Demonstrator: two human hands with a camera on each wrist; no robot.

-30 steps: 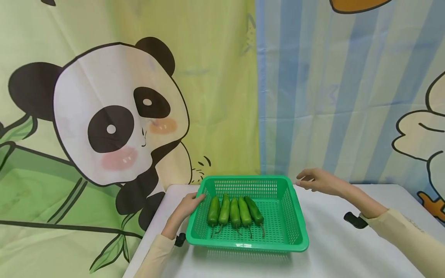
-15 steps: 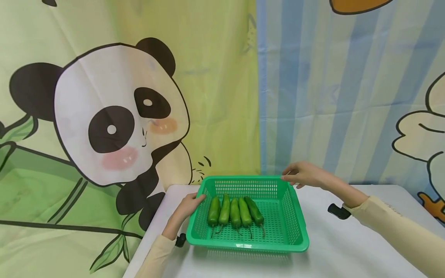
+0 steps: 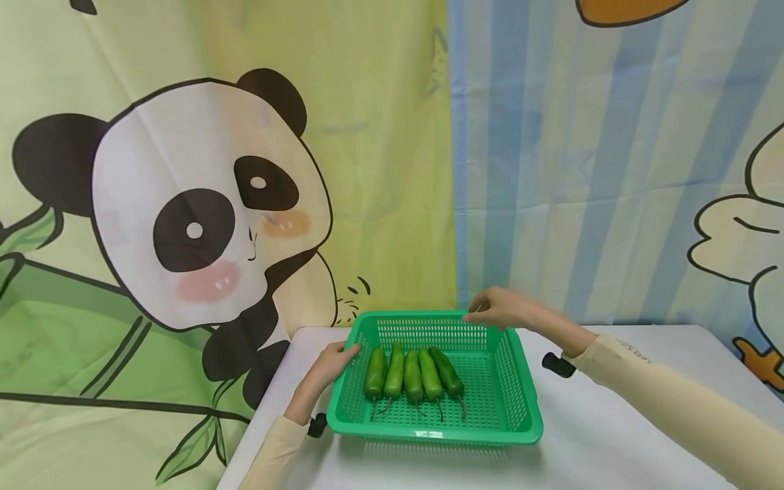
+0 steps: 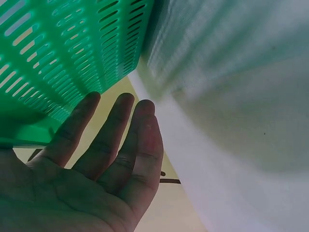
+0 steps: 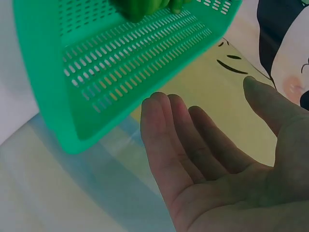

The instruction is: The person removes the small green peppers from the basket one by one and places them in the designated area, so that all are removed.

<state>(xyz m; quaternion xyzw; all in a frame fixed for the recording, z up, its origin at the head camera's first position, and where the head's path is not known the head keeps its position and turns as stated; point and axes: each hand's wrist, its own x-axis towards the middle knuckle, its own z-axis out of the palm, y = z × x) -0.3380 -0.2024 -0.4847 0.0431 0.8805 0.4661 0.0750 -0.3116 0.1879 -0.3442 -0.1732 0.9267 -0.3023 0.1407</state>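
A green plastic basket [image 3: 433,438] with slotted walls stands on the white table. Several long green peppers [image 3: 413,376] lie side by side in its left half, stems toward the front. My left hand [image 3: 327,367] holds the basket's left rim, thumb over the top; in the left wrist view its other fingers [image 4: 104,140] extend loosely outside the wall, and the thumb is hidden. Over the basket's back right rim hovers my right hand [image 3: 499,309], holding nothing. The right wrist view shows its fingers [image 5: 161,130] slightly bent, thumb apart, beside the rim.
The white tabletop [image 3: 643,381] extends to the right of the basket. Close behind the table hangs a curtain [image 3: 392,170] printed with a panda and blue stripes. Each wrist carries a small black device [image 3: 559,365].
My right hand has moved left along the back rim, from outside the back right corner to above the rim. The left hand, basket and peppers have stayed in place.
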